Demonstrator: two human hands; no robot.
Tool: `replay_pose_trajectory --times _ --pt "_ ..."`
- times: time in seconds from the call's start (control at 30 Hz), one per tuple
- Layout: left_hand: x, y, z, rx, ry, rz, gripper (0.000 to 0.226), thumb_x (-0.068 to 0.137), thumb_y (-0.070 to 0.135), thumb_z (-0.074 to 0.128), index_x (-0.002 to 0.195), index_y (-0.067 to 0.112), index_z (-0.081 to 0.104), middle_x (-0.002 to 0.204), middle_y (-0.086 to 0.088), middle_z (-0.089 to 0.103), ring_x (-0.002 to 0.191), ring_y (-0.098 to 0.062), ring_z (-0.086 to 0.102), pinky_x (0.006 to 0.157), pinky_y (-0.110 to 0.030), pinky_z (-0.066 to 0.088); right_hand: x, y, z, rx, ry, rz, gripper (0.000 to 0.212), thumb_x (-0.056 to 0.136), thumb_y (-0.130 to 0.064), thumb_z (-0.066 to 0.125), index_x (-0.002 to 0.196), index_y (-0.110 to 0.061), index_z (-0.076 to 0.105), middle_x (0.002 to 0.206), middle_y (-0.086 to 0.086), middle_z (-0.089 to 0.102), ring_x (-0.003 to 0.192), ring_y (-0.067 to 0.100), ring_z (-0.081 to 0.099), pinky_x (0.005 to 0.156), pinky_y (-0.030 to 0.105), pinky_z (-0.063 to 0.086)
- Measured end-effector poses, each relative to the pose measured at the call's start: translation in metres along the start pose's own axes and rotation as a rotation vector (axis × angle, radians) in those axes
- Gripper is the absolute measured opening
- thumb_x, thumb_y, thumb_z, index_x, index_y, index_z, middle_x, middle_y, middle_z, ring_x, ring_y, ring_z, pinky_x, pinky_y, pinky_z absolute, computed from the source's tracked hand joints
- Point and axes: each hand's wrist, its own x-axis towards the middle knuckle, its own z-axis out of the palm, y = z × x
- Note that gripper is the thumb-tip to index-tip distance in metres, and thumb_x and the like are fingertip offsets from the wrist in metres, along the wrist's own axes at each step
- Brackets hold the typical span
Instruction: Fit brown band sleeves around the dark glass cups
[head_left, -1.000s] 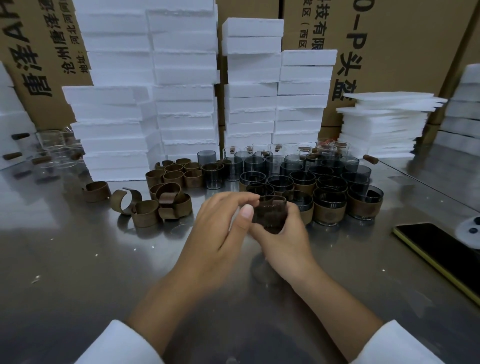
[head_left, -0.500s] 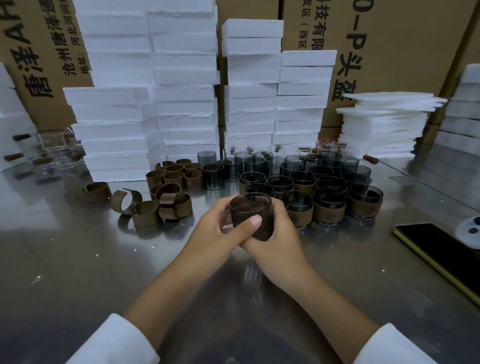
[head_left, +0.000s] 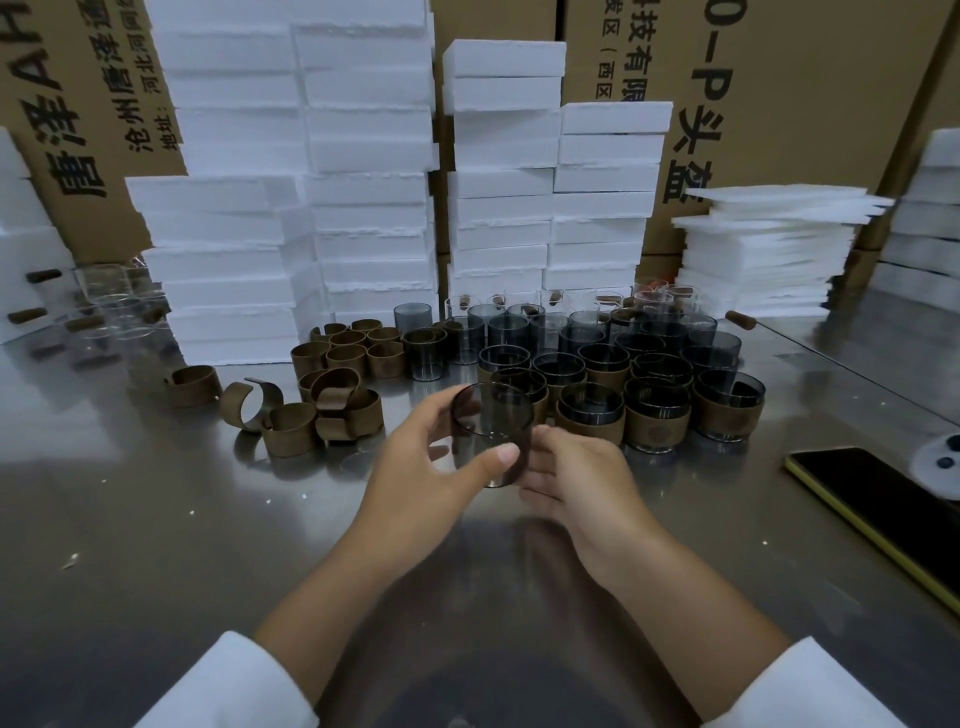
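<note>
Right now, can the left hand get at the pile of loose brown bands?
Probably yes: the brown bands lie to the left of the left hand with bare table between, but it must first release the dark cup it grips.
</note>
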Motion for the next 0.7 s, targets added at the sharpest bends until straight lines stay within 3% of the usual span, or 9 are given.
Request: replay_pose_trajectory --times 0.13,0.23,0.33,0.47,0.6,0.7 --pt "-0.007 0.003 0.008 0.029 -0.058 0.049 0.048 0.067 0.038 0.081 0.109 0.041 0.059 0.108 0.026 0.066 0.107 0.004 0.059 0.099 -0.026 0.044 -0.001 -0.003 -0.001 0.22 0.051 0.112 0.026 0.097 -0.021 0.05 0.088 -0.01 0.072 0.086 0.01 0.076 0.077 0.018 0.07 0.06 0.025 0.053" --pt "-0.01 0.007 0.011 0.007 -0.063 0.069 0.054 0.065 0.038 0.08 0.114 0.036 0.059 0.11 0.022 0.067 0.109 0.003 0.059 0.099 -0.023 0.043 -0.001 -0.005 0.0 0.361 0.026 0.137 0.026 0.094 -0.017 0.051 0.078 -0.01 0.07 0.078 0.008 0.074 0.069 0.016 0.068 0.053 0.024 0.054" --pt "-0.01 0.009 0.012 -0.032 -0.035 0.076 0.054 0.065 0.031 0.08 0.115 0.036 0.059 0.111 0.022 0.067 0.11 0.004 0.058 0.095 -0.015 0.044 -0.003 -0.007 0.003 0.45 -0.016 0.169 0.025 0.095 -0.023 0.051 0.092 -0.008 0.07 0.092 0.01 0.073 0.076 0.017 0.068 0.062 0.027 0.056" --pt "-0.01 0.008 0.012 -0.079 -0.019 0.077 0.05 0.071 0.017 0.081 0.112 0.037 0.06 0.11 0.023 0.067 0.11 0.006 0.058 0.092 -0.015 0.045 -0.007 -0.009 0.007 0.514 -0.14 0.258 0.044 0.098 -0.041 0.042 0.121 -0.011 0.065 0.102 0.009 0.071 0.095 0.018 0.065 0.071 0.031 0.053" --pt "-0.01 0.011 0.011 -0.121 -0.034 0.104 0.051 0.072 0.011 0.08 0.113 0.035 0.06 0.107 0.02 0.069 0.106 0.007 0.06 0.08 -0.005 0.045 -0.01 -0.009 0.009 0.491 -0.232 0.323 0.06 0.097 -0.054 0.034 0.12 -0.009 0.065 0.108 0.012 0.071 0.104 0.024 0.065 0.077 0.038 0.056" --pt "-0.009 0.013 0.006 -0.147 -0.063 0.112 0.05 0.071 0.014 0.079 0.111 0.037 0.061 0.109 0.018 0.069 0.109 0.003 0.06 0.081 -0.006 0.045 -0.013 -0.011 0.008 0.419 -0.3 0.364 0.072 0.094 -0.064 0.029 0.124 -0.007 0.063 0.112 0.015 0.069 0.111 0.026 0.063 0.088 0.044 0.052"
